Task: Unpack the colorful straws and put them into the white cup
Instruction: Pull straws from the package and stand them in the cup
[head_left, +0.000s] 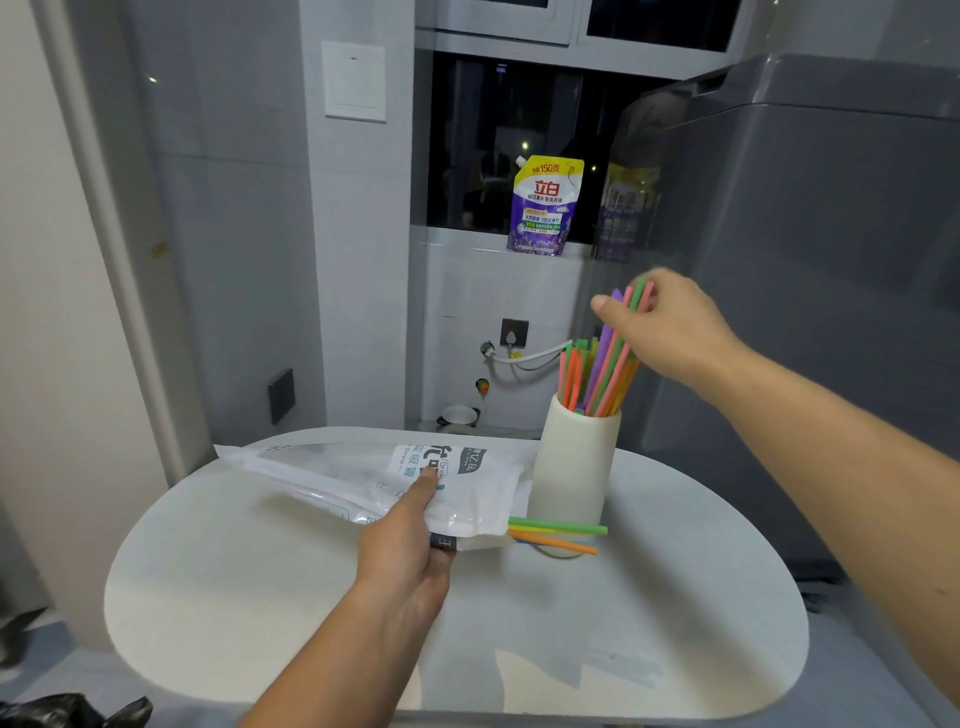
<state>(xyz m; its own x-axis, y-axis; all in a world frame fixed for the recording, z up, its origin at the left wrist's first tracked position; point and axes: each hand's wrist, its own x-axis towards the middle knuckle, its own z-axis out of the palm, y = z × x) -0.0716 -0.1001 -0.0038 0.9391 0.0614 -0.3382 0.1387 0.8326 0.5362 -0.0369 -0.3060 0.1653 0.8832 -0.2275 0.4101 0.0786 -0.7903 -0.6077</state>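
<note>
1. There is one white cup (571, 467). It stands near the far edge of the table (260, 597), a bit to the right of the middle.
2. A big bunch of straws in the cup (574, 376) stands up: orange, pink, green and purple. They are too close together to count.
3. The right hand (670, 332) is above the cup and pinches a few more straws (636, 296) near their tops. Their bottom ends reach down into the cup.
4. There is one white straw bag (374, 478). It lies along the far edge of the table, left of the cup, with its open end just beside the cup.
5. About four loose straws (556, 530) poke out of the bag's open end: green, yellow, orange and a bit of blue.
6. The left hand (410, 540) grips the bag, thumb on top and fingers under it.
7. The table is white with round ends.
8. Behind it are grey walls, one dark window (478, 145), one purple soap pouch (545, 208) on the sill, and one big grey machine (805, 260) on the right.
</note>
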